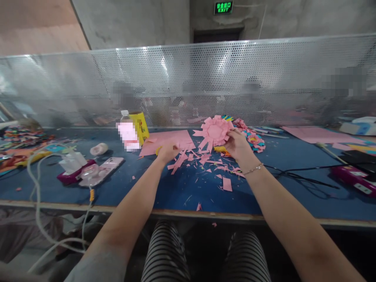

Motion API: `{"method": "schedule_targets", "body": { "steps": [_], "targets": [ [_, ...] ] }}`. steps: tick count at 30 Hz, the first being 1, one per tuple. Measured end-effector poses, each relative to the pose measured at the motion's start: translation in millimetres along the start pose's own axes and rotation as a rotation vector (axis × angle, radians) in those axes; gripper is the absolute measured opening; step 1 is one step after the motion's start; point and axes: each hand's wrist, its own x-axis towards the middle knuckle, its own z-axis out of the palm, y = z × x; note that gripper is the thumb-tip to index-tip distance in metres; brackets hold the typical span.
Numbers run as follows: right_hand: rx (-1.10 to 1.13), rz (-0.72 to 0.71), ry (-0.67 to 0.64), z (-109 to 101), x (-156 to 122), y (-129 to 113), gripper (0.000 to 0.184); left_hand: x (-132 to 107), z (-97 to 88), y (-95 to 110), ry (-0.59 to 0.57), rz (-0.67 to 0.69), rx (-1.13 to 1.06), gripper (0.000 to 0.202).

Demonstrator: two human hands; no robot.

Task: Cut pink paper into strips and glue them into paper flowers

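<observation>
My right hand [237, 143] is closed on the edge of a pink paper flower [215, 131] that rests tilted on the blue table [164, 188]. My left hand [167, 151] lies curled on the table at the corner of a pink paper sheet [167, 140], with a bit of yellow showing at its fingers; what it holds is hidden. Pink paper scraps [202, 161] are scattered between and in front of both hands. A yellow object [219, 149] peeks out under the flower.
A bottle [127, 133] and yellow can [140, 126] stand left of the sheet. Phones [101, 169], a tape roll [99, 149] and white cables lie at left. More paper flowers [253, 139], black cables and a magenta device [354, 178] lie right. A perforated metal screen backs the table.
</observation>
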Motion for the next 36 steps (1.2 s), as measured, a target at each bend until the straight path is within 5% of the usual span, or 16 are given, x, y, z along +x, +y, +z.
{"method": "schedule_targets", "body": {
  "steps": [6,9,13,15,20,25,36],
  "targets": [
    [0.214,0.105,0.083,-2,-3,-12,0.010,0,11.6,-3,-0.118,0.137,0.331,0.020],
    [0.114,0.183,-0.005,3,-5,-5,0.011,3,12.5,-5,-0.108,0.095,0.328,0.008],
    [-0.342,0.236,-0.309,13,-16,16,0.018,4,11.1,-5,-0.035,0.097,0.210,0.010],
    [-0.724,0.108,-0.334,15,-21,26,0.022,1,8.2,-2,0.005,0.099,0.158,0.010],
    [-1.223,-0.091,-0.365,13,-26,28,0.026,-5,-2.3,9,0.035,0.012,0.017,0.007],
    [-1.496,-0.121,-0.424,7,-21,27,0.017,-3,-4.6,13,0.100,-0.053,-0.242,0.008],
    [-1.475,-0.111,-0.161,-16,-3,7,0.015,3,-2.1,12,0.154,-0.130,-0.713,0.015]
  ]
}}
